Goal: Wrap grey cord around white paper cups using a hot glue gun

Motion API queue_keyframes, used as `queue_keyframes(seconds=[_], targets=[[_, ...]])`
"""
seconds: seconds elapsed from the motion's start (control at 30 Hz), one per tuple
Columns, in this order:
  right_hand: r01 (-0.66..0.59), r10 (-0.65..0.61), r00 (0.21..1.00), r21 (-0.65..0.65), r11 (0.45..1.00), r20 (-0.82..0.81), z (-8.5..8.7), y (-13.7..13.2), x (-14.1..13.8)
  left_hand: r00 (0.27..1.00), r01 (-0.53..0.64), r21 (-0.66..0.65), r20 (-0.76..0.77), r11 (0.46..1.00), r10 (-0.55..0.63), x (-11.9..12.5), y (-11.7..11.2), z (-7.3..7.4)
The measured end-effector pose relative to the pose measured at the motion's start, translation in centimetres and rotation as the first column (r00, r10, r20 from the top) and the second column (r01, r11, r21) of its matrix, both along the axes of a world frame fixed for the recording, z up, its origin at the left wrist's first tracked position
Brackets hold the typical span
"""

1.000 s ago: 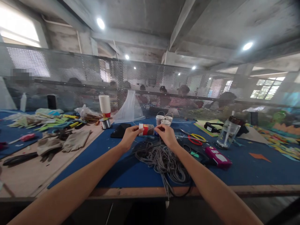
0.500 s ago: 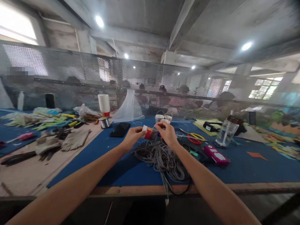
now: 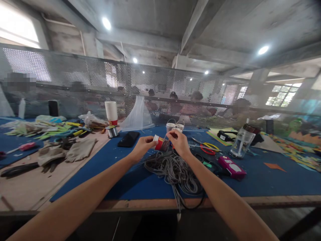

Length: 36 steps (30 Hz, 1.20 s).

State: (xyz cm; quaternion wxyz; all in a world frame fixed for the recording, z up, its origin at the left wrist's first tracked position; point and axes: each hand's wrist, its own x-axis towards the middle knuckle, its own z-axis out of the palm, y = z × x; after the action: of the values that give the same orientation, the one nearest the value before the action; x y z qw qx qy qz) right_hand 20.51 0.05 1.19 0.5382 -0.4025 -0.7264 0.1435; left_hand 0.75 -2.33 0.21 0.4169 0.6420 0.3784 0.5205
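Observation:
My left hand (image 3: 142, 146) grips a small white and red spool (image 3: 159, 142) and holds it above the blue mat (image 3: 125, 180). My right hand (image 3: 178, 143) pinches at the spool's right end, fingers closed on it or on something thin there. A tangled pile of grey cord (image 3: 175, 170) lies on the mat just under both hands and trails over the table's front edge.
Scissors (image 3: 207, 147), a pink device (image 3: 231, 167) and a clear bottle (image 3: 241, 142) lie to the right. A black phone (image 3: 129, 138), a silver spool (image 3: 112, 131) and stacked cups (image 3: 111, 112) sit behind left. Gloves (image 3: 67, 150) and tools cover the left board. Mesh fence (image 3: 150, 87) behind, people beyond.
Both hands have lowered slightly towards the cord pile and tilted the spool; the right hand's fingers shifted on its end. The view has dipped a little.

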Motion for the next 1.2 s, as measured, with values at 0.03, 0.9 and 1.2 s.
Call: queue_keyframes(seconds=[0.03, 0.9, 1.2], targets=[[0.004, -0.004, 1.0, -0.004, 1.0, 0.003, 0.03, -0.03, 0.01, 1.0, 0.003, 0.005, -0.003, 1.0, -0.003, -0.01, 0.0, 0.01], [0.063, -0.064, 0.997, 0.016, 0.998, 0.053, -0.23, 0.37, 0.28, 0.998, 0.048, 0.025, -0.045, 0.999, -0.047, -0.02, -0.46, 0.4], [0.058, -0.058, 0.995, 0.003, 0.998, 0.085, -0.34, 0.3, 0.41, 0.996, 0.078, 0.012, -0.044, 0.997, -0.078, -0.16, -0.12, 0.11]])
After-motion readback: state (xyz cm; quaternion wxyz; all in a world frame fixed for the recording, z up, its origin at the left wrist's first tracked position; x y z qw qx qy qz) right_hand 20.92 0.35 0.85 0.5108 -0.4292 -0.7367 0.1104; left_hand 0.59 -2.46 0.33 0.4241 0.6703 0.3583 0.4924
